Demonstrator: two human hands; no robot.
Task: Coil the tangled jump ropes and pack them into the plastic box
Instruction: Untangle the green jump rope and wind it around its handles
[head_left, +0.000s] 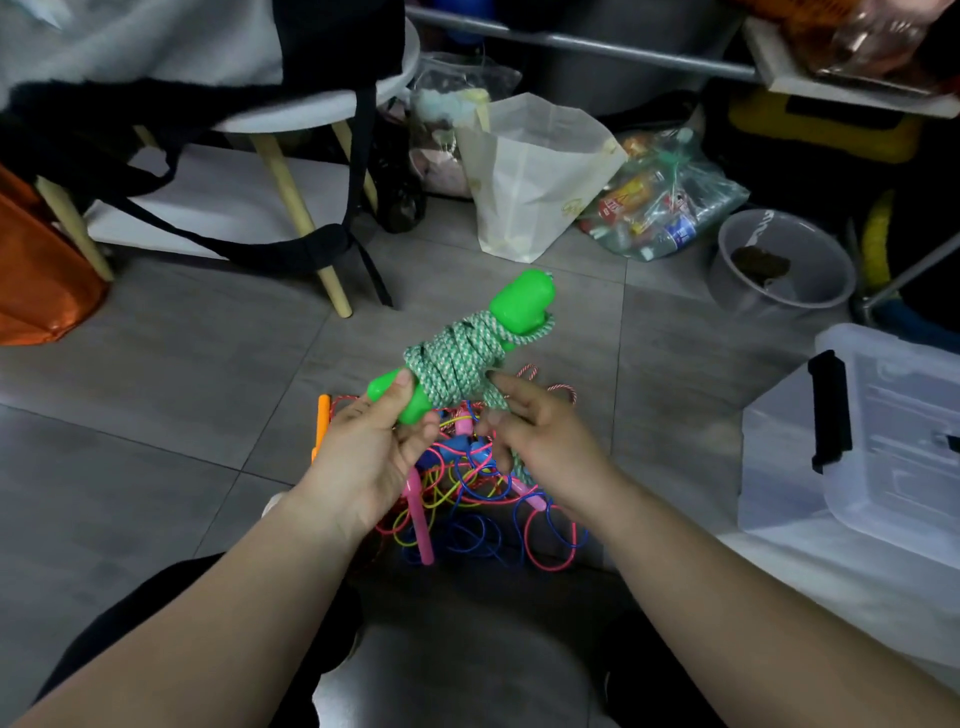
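The left hand (371, 447) is curled around the lower handle of the green jump rope (522, 301), held in the air to the left of the plastic box (883, 441). The right hand (540, 436) pinches the loose tail of its green-and-white cord (457, 358) just beside the wraps. If this tail is not tucked firmly, I think the coil can unwind on the way to the box (its lid looks closed, so one hand must let go). The tail also hangs toward the tangled pile (467, 499), left of the box, and may catch there.
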